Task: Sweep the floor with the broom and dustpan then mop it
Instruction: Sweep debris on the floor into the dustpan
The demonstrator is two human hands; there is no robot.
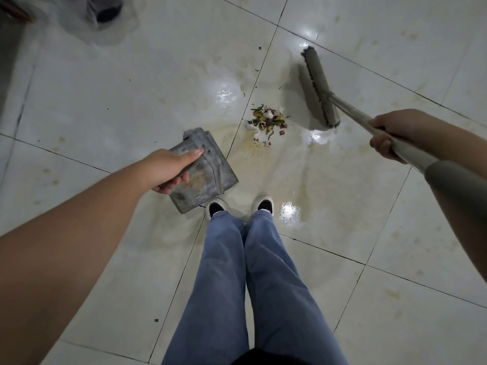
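Left hand (pixel 168 169) grips the grey dustpan (pixel 203 172), thumb laid along its upper face, fingers curled round its near edge; the pan sits just ahead of the shoes (pixel 238 205). Beyond and to the right of those fingertips, a small debris pile (pixel 267 121) lies on the wet, stained tile floor (pixel 105 88). Further right, the broom (pixel 320 88) head stands near the pile. Right hand (pixel 388 135) holds the broom's handle, fingers wrapped fully round the shaft.
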